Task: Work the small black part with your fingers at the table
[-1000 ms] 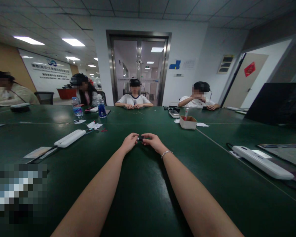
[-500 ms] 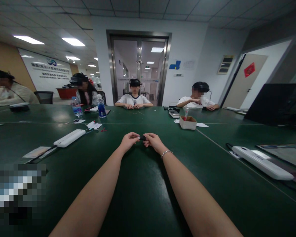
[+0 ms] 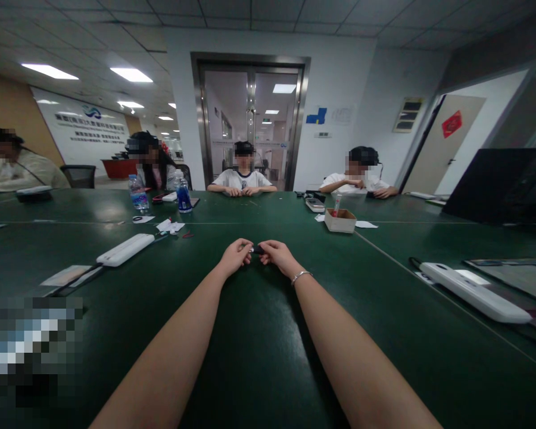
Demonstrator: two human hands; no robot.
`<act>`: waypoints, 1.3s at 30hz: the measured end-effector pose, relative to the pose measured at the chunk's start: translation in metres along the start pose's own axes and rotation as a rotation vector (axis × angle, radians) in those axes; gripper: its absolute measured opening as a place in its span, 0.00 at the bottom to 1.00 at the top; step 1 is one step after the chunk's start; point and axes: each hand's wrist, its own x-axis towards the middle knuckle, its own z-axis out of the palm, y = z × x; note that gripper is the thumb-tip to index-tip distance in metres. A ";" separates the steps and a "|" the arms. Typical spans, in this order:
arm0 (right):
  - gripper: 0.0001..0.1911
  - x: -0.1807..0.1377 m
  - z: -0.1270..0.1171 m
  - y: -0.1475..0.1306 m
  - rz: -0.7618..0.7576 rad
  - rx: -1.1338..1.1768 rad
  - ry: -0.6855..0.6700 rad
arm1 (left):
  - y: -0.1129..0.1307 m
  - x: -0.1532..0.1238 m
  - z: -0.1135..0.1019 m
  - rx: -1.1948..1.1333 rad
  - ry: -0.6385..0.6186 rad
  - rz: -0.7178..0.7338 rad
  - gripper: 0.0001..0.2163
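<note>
Over the middle of the green table [image 3: 250,322], a small black object with a silvery end [image 3: 256,249] is held between my two hands. My left hand [image 3: 236,258] pinches its silvery left end between thumb and fingers. On the black right end, my right hand [image 3: 279,257] is closed in a similar pinch, with a bracelet [image 3: 301,276] on the wrist. The fingertips cover much of the object, and it is too small to name its kind.
White power banks [image 3: 125,249] lie to the left and the right. Beyond my hands are a small box [image 3: 340,221] with a tube in it, paper scraps [image 3: 170,226] and water bottles [image 3: 184,195]. Several people sit around the table, one person [image 3: 242,179] directly opposite.
Both hands stay in almost the same place, still pinching the small black object. My left fingers have shifted slightly around its silvery end.
</note>
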 end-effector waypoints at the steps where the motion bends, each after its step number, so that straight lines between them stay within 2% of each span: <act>1: 0.03 0.000 0.000 0.000 -0.004 0.003 -0.001 | 0.000 0.000 0.000 0.008 0.011 0.021 0.10; 20: 0.04 0.002 -0.002 0.003 -0.025 -0.042 -0.019 | -0.005 0.002 -0.002 0.059 0.049 0.066 0.11; 23: 0.04 0.002 -0.003 0.004 -0.030 -0.018 -0.018 | -0.005 0.002 -0.001 0.053 0.022 0.035 0.11; 26: 0.04 0.001 -0.004 0.003 -0.029 -0.012 -0.035 | -0.007 0.003 0.000 0.087 -0.017 0.067 0.11; 32: 0.17 -0.001 -0.003 0.001 -0.076 -0.031 -0.119 | -0.012 0.004 -0.002 0.124 0.028 0.144 0.12; 35: 0.09 -0.001 0.002 0.000 -0.050 -0.125 -0.102 | -0.010 0.003 -0.002 0.122 0.033 0.141 0.12; 39: 0.07 -0.002 0.005 -0.003 -0.050 -0.196 -0.092 | -0.011 0.002 -0.003 0.119 0.051 0.148 0.11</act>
